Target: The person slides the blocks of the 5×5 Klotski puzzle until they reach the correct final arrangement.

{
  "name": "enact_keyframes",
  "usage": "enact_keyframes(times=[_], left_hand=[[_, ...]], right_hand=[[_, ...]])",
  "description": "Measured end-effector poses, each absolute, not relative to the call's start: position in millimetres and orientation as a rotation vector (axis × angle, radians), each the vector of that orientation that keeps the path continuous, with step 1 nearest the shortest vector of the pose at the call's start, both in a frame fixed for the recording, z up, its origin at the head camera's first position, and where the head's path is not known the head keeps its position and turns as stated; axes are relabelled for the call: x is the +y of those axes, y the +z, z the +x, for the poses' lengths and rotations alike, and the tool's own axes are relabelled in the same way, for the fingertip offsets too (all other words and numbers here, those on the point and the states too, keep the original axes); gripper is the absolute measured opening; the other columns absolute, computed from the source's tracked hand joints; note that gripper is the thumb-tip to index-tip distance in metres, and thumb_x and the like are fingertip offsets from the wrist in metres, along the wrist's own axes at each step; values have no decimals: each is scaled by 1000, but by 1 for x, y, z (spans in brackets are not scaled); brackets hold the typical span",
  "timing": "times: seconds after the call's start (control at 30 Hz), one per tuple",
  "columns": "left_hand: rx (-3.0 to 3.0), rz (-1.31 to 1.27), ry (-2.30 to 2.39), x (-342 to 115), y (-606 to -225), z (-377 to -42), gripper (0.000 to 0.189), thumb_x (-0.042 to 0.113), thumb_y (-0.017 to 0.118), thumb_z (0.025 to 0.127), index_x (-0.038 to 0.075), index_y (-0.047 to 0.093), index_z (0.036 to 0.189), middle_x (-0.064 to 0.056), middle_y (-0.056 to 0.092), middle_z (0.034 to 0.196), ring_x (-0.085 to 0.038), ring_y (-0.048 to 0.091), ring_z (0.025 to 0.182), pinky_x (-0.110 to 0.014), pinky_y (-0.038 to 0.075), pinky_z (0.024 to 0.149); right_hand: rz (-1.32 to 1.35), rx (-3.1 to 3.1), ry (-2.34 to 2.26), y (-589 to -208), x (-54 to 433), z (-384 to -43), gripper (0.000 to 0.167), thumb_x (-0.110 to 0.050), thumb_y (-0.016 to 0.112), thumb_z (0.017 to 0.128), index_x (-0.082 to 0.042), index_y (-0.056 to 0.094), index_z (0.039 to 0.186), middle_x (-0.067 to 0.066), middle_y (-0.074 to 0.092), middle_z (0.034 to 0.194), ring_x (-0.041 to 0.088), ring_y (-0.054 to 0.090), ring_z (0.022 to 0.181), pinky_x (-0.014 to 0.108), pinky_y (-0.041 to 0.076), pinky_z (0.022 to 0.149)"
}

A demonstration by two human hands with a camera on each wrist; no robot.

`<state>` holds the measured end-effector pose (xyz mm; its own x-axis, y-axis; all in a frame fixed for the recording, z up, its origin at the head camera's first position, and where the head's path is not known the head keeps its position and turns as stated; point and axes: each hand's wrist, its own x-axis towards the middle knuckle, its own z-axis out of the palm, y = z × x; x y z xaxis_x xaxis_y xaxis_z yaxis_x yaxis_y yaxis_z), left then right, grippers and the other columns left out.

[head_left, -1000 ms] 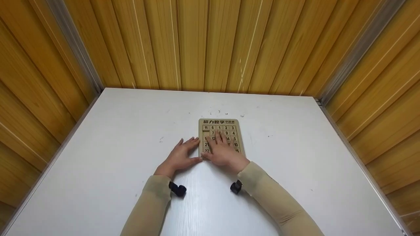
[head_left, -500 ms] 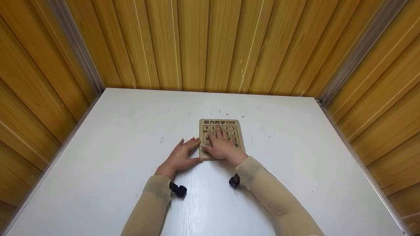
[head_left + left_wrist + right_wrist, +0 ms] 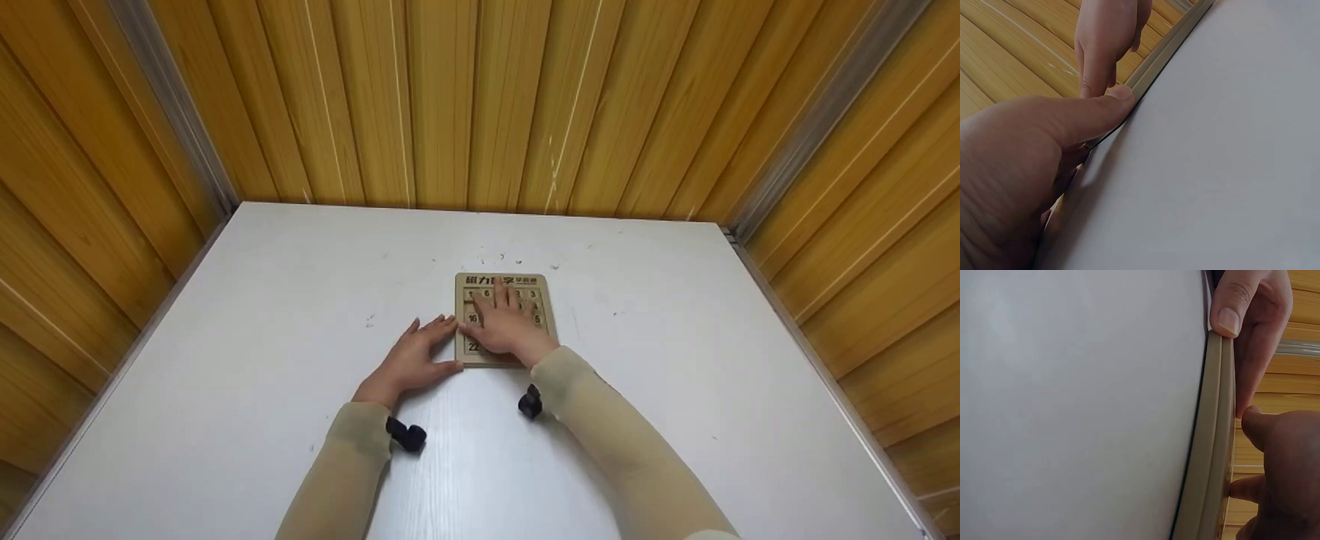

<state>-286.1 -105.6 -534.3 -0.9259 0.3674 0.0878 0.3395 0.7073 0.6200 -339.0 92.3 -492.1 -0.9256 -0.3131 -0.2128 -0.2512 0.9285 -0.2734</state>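
A wooden number sliding puzzle (image 3: 491, 361) lies flat on the white table, with dark characters along its far rim. Fingertips of my left hand (image 3: 409, 361) touch the puzzle's left edge, and its thumb presses at the near left corner; the right wrist view shows that thumb (image 3: 1229, 319) against the board's end. Over the tiles my right hand (image 3: 511, 330) is spread, its fingers extended toward the far rows. One fingertip touches the board's face in the right wrist view. The palm and fingers hide most of the middle tiles; a tile marked 22 (image 3: 473, 347) shows at the near left.
The white table (image 3: 300, 300) extends around the puzzle on all sides. Yellow wood-look panels (image 3: 442, 105) enclose the back and both sides, with metal posts at the corners. A small black camera (image 3: 407, 435) sits at the left wrist, another (image 3: 530, 403) at the right.
My right hand has slid forward, away from the body, across the tiles, its fingertips now reaching the printed rim. The gap at the left column is no longer plainly visible. My left hand stays put.
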Motion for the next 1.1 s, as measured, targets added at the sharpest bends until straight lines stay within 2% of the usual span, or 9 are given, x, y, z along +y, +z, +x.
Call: enact_keyframes(times=[0.43, 0.83, 1.1], left_hand=[[2866, 642, 1037, -108, -535, -287, 77, 37, 77, 90, 8, 46, 154, -12, 45, 161, -29, 37, 155, -51, 11, 135], [2872, 629, 1055, -107, -536, -286, 77, 36, 78, 90, 7, 47, 154, -10, 47, 161, -28, 37, 155, -51, 13, 135], [2863, 616, 1056, -107, -535, -285, 78, 37, 78, 90, 7, 46, 154, -10, 46, 161, -27, 37, 155, -49, 13, 135]], right_hand=[[-458, 2835, -345, -493, 93, -328, 84, -68, 43, 100, -22, 19, 166, 19, -6, 173, 45, -4, 160, 73, -5, 126], [-499, 2837, -321, -489, 95, -318, 81, -65, 45, 101, -20, 24, 165, 21, -1, 173, 44, -2, 161, 72, -2, 127], [-446, 2840, -431, -491, 101, -325, 82, -64, 45, 102, -18, 22, 165, 20, -6, 173, 46, -3, 160, 73, 0, 127]])
